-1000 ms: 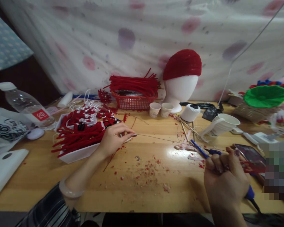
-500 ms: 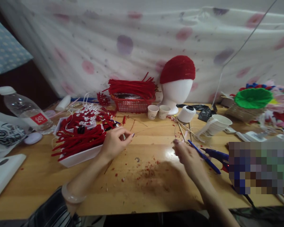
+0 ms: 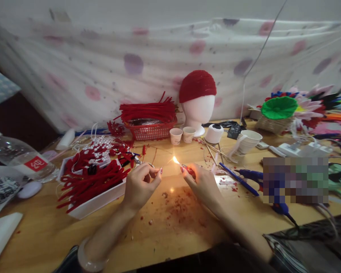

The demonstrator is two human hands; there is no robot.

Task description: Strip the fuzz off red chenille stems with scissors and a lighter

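My left hand (image 3: 143, 182) is closed in a pinch over the middle of the wooden table (image 3: 125, 242). A thin thread (image 3: 169, 162) runs from its fingertips toward a small flame (image 3: 175, 160). Fingers curled, my right hand (image 3: 200, 184) is wrapped round a red lighter (image 3: 191, 171), mostly hidden by the fingers. The flame burns at its top, close to the thread's end. Just left of my left hand stands a white box (image 3: 96, 201) with red fuzzy stems (image 3: 95, 185) in it.
Behind my hands are a red basket (image 3: 150, 131) of red stems, two paper cups (image 3: 176, 136), a thread spool (image 3: 214, 134) and a foam head (image 3: 199, 110) in a red cap. A blue pen (image 3: 238, 179) and a glue gun (image 3: 248, 175) lie right. A plastic bottle (image 3: 19, 155) stands left.
My right hand has come left, nearer my left hand, and a flame now burns at the lighter. The camera view has shifted a little to the right.
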